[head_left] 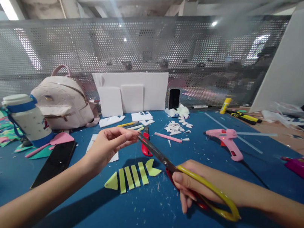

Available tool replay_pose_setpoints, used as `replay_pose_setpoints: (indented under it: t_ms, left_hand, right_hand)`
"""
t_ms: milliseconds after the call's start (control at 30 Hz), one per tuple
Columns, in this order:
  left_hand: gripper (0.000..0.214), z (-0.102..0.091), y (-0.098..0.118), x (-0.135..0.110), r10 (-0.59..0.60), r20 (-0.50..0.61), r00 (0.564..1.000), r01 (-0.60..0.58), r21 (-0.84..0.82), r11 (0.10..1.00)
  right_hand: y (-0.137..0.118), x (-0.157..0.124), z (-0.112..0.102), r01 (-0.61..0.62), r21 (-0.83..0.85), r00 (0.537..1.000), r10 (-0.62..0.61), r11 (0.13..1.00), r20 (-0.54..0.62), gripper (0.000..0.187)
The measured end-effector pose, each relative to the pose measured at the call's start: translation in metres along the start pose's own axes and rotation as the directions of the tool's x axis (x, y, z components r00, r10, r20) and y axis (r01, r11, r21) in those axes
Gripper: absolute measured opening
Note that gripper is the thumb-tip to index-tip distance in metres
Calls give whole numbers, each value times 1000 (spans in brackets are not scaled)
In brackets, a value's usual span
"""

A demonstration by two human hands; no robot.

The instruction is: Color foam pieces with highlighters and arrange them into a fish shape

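Note:
My right hand (pixel 187 184) grips a pair of scissors (pixel 160 155) with one yellow and one red handle, the blades pointing up and to the left. At their tips, my left hand (pixel 112 142) is closed in a pinch; whatever lies between its fingertips is too small to make out. Below the blades, yellow-green foam pieces lie in a row shaped like a fish: a head piece (pixel 112 181), several strips (pixel 130 177) and a tail piece (pixel 153 168). Behind the blades lies a red utility knife (pixel 146 143), partly covered by them.
A pink glue gun (pixel 226 140) rests at the right, its cord trailing. White scraps (pixel 174 128) and a pink pen (pixel 168 137) lie mid-table. On the left are a black phone (pixel 56 162), a bottle (pixel 27 118) and a backpack (pixel 62 100). White foam boards (pixel 152 91) lean behind.

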State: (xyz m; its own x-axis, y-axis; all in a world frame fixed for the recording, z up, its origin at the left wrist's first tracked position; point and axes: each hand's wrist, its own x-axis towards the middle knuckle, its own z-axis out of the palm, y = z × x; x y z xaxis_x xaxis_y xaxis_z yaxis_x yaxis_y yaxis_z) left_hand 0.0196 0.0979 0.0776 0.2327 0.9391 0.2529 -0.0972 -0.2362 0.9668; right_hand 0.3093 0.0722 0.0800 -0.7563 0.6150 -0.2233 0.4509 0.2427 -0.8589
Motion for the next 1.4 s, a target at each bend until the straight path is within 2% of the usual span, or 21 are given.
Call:
replay_pose_setpoints:
  t_ms: [167,400,800,933,1200,1400]
  left_hand:
    - [20,0,3,-2,3,29,1000,-4,41,999]
    - [21,2,5,-5,21,14,1000,-21,74,997]
    - [19,8,10,-8,75,50,996,-82,172,982]
    - [20,8,13,-10,57,59,997,-68,211,975]
    - [23,14,11,-12,-2,59,998,-15,275,961]
    - [23,18,13,-13,12,65,998,-31,307,951]
  right_hand:
    - [3,3,0,45,-1,999,-45,999,13,85]
    - [1,2,1,99,25,995,-99,995,-6,79]
    - [9,0,-3,77,7,997,-77,997,18,74]
    - [6,-2,-4,77,-22,997,-77,997,11,73]
    - [2,1,0,51,30,999,-51,998,-13,68]
    - [3,6,0,97,-33,995,-98,995,-7,75]
